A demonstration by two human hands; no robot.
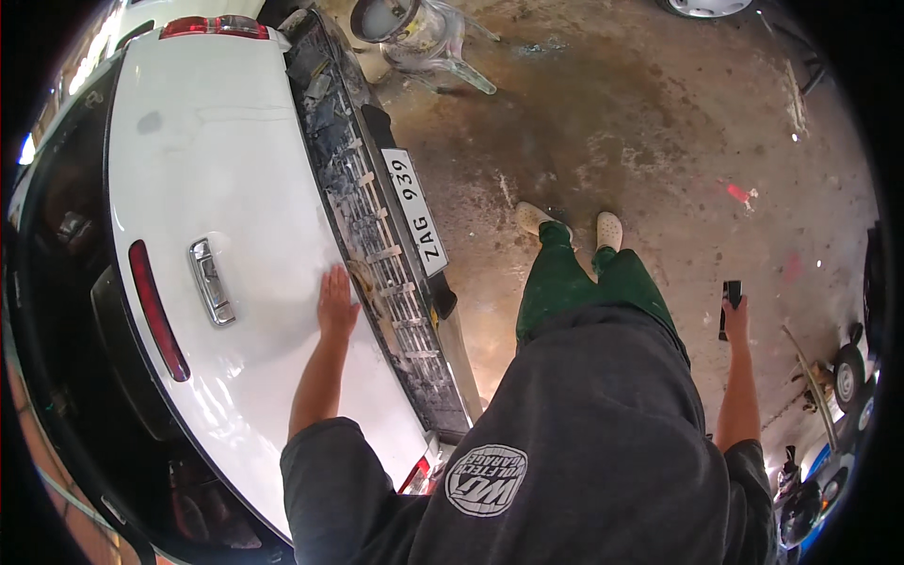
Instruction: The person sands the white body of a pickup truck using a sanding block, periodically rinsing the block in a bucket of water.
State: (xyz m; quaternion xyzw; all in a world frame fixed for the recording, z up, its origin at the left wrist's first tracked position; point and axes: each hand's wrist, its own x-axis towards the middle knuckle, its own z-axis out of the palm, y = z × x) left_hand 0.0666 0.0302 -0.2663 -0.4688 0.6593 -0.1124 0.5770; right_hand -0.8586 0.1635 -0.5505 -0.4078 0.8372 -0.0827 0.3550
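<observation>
My left hand [337, 303] lies flat, fingers stretched out, on the white tailgate [254, 179] of a vehicle, close to its lower edge by the bumper. Away from the vehicle, my right hand [736, 318] hangs out at my right side, closed around a black, flat, oblong block [731, 294]. On the tailgate are a chrome handle [211, 282], a long red light [158, 311] and a dull grey patch [150, 121] near the far end. The step bumper [386, 254] beside my left hand is dusty and carries a white licence plate [414, 212].
A bucket [391, 21] with greyish liquid stands on a stained stool [452, 66] at the far end of the bumper. Wheels [847, 377] and a long stick [812, 386] lie along the right. Damp stains mark the concrete floor [603, 122].
</observation>
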